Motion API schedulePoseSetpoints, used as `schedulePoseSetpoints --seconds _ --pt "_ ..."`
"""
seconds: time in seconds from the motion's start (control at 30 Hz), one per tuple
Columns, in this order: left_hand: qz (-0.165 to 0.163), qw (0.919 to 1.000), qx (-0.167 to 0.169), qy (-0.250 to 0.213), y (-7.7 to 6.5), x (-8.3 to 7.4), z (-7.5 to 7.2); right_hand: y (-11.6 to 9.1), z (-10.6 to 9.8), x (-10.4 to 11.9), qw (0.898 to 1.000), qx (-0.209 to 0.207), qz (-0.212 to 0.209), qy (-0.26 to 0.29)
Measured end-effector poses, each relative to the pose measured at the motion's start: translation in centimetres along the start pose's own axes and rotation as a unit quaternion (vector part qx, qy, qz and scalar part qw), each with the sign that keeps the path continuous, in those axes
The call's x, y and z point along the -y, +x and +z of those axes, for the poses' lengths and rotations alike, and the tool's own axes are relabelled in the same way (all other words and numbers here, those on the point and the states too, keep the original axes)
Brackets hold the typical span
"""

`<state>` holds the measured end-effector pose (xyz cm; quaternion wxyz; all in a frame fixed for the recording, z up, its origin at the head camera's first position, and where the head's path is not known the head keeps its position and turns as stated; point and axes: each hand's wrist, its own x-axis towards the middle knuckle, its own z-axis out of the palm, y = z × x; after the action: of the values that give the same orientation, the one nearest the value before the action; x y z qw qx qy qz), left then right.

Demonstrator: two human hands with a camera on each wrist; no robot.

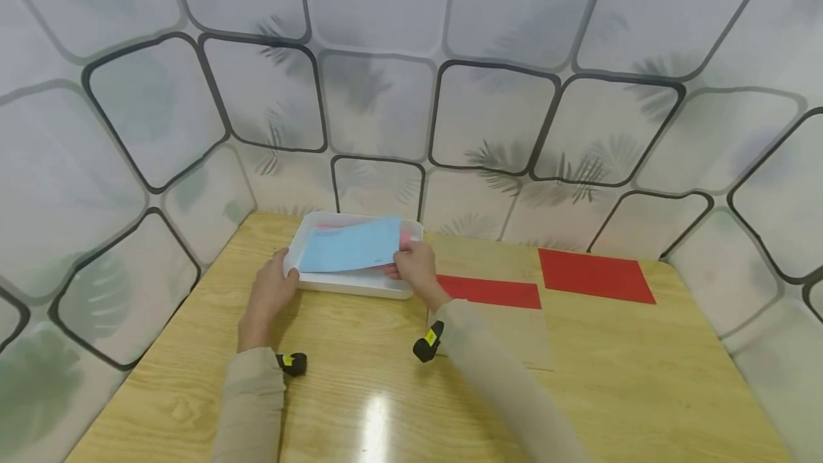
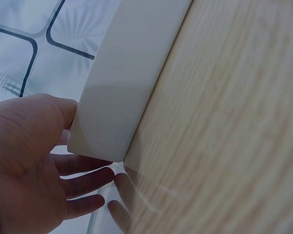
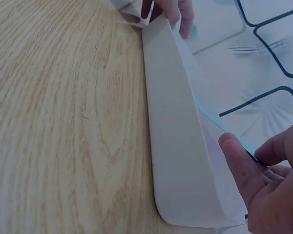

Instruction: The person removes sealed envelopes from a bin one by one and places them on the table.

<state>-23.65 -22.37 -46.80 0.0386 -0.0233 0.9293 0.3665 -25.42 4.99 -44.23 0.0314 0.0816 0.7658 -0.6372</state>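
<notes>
A white tray (image 1: 353,284) stands at the back left of the wooden table. My left hand (image 1: 271,296) grips its near left corner, thumb over the rim and fingers around the outside, as the left wrist view shows. Over the tray lies a light blue envelope (image 1: 352,245) with small print at two corners. My right hand (image 1: 416,268) pinches that envelope at its right end, which is slightly raised. Pink paper (image 1: 406,236) shows beneath it inside the tray. In the right wrist view, the right thumb and fingers meet at the blue edge, just above the tray wall (image 3: 178,131).
Right of the tray, a flat tan cardboard sheet (image 1: 501,341) lies on the table (image 1: 347,349). A red paper piece (image 1: 491,292) rests across it. Another red sheet (image 1: 596,276) lies farther right. A patterned curtain-like wall (image 1: 379,106) stands behind the table.
</notes>
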Motion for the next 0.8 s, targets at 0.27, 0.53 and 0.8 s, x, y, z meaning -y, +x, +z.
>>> schedulePoseSetpoints --seconds 0.27,0.53,0.8 --pt "0.001 1.0 -0.004 0.006 0.0 -0.2 0.0 -0.5 -1.3 0.3 0.998 -0.011 -0.05 -0.029" --pt "0.008 0.9999 -0.008 0.005 0.1 0.0 0.0 -0.9 -2.8 -0.3 0.999 -0.026 -0.039 -0.005" --pt "0.012 0.9999 -0.008 0.008 0.2 0.1 0.1 -1.2 -4.4 -1.3 0.998 -0.043 -0.033 0.044"
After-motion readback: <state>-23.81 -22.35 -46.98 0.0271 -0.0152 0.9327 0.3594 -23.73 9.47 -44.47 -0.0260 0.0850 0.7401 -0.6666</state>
